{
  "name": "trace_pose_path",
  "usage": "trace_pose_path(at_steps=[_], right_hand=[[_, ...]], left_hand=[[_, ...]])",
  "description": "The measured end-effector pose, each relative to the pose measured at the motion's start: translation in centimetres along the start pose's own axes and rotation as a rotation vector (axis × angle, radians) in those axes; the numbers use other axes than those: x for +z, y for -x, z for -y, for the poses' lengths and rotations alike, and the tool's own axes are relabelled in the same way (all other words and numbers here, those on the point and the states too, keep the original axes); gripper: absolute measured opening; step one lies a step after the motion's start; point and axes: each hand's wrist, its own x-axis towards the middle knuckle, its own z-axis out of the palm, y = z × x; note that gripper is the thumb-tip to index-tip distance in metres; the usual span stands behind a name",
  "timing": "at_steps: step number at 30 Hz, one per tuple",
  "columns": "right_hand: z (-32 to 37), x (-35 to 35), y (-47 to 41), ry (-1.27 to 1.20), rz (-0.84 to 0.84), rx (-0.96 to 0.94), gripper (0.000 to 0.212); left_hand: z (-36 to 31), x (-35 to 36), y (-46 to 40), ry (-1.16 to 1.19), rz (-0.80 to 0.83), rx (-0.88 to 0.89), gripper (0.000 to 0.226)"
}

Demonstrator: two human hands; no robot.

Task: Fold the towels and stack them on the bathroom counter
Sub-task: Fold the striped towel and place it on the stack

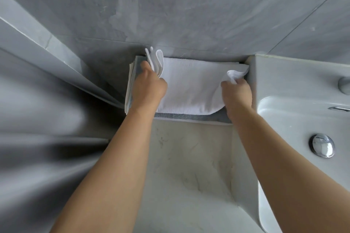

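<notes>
A folded white towel (191,85) lies on top of a stack at the back of the counter, against the wall. Under it a grey towel (189,117) shows along the near edge, and more folded layers (130,85) show at the stack's left side. My left hand (148,86) pinches the white towel's far left corner, whose edges stick up. My right hand (236,91) grips the towel's far right corner, bunched in its fingers. Both forearms reach across the pale marble counter (189,166).
A white sink basin (284,119) with a chrome drain plug (322,144) sits right of the stack, its raised side touching the towels. A chrome tap base (344,85) is at the far right. Grey tiled wall (170,15) stands behind, and the counter's left edge drops away.
</notes>
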Motion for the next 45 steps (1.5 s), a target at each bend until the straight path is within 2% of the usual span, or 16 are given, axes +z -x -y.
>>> trace_pose_path(at_steps=[3,5,8,13,18,22,28,31,32,34,37,41,45], right_hand=[[-0.8,0.3,2.1,0.212,-0.001,-0.269,0.025],[-1.1,-0.1,3.9,0.193,0.039,-0.39,0.028],[-1.4,-2.1,6.1,0.105,0.021,-0.532,0.021],[-1.9,-7.3,8.9,-0.077,-0.139,-0.661,0.028],[-5.4,-13.1,11.8,-0.158,-0.222,-0.747,0.032],[-8.7,-18.6,12.8,-0.209,-0.281,-0.802,0.031],[-15.0,-27.6,11.6,-0.137,-0.243,-0.814,0.031],[-17.9,-31.6,10.4,-0.114,-0.249,-0.789,0.032],[-18.7,-32.9,10.0,-0.11,-0.259,-0.779,0.032],[-20.0,-35.1,9.0,-0.116,-0.301,-0.745,0.032],[-21.6,-38.4,7.3,-0.168,-0.403,-0.646,0.032],[-23.0,-43.7,4.4,-0.235,-0.527,-0.551,0.032],[-23.7,-49.5,0.2,-0.309,-0.613,-0.512,0.033]], left_hand=[[0.0,-0.9,0.9,-0.079,-0.052,0.099,0.021],[0.3,-1.8,2.1,-0.057,-0.08,0.133,0.016],[0.6,-3.0,4.8,0.157,-0.118,0.071,0.014],[-0.1,-4.0,11.2,0.656,-0.019,-0.12,0.018],[-4.1,-4.5,18.1,0.813,0.095,-0.094,0.037],[-8.5,-4.1,23.7,0.839,0.129,-0.044,0.032],[-14.6,1.6,33.1,0.804,0.143,-0.04,0.019],[-16.9,5.2,36.6,0.777,0.22,-0.029,0.007],[-17.7,6.1,37.5,0.779,0.251,-0.021,0.013],[-19.3,7.8,38.7,0.777,0.322,0.007,0.022],[-22.2,10.4,39.8,0.773,0.396,0.046,0.017],[-27.2,13.7,41.0,0.818,0.45,0.069,0.012],[-33.0,17.5,42.7,0.847,0.476,0.1,0.021]])
